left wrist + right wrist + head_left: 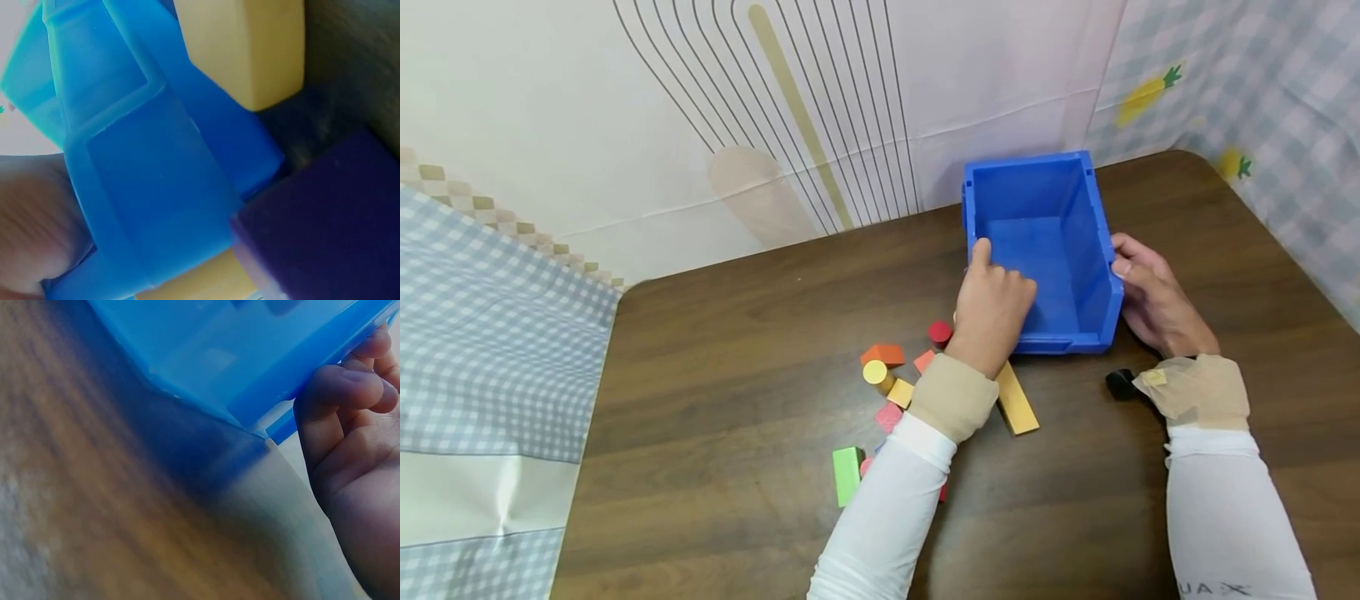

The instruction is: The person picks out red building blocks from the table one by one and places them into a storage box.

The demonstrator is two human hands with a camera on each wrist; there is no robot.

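A blue plastic bin [1045,267] stands near the table's back edge, its inside bare in the head view. My left hand [992,308] grips its left wall, index finger lying along the rim; the other fingers are mostly hidden. On the opposite side my right hand [1161,300] holds the right rim, thumb on top and fingers curled outside. Close by the bin in the left wrist view are a yellow block [250,50] and a dark purple block [319,219]. A long yellow block [1017,402] lies just in front of the bin, beside my left wrist.
Several loose blocks lie left of my left forearm: a green block [847,475], an orange block [886,355], a yellow cylinder [877,375] and a red piece [939,332]. A small black object [1122,384] is by my right wrist. Printed curtains [820,108] hang behind the table.
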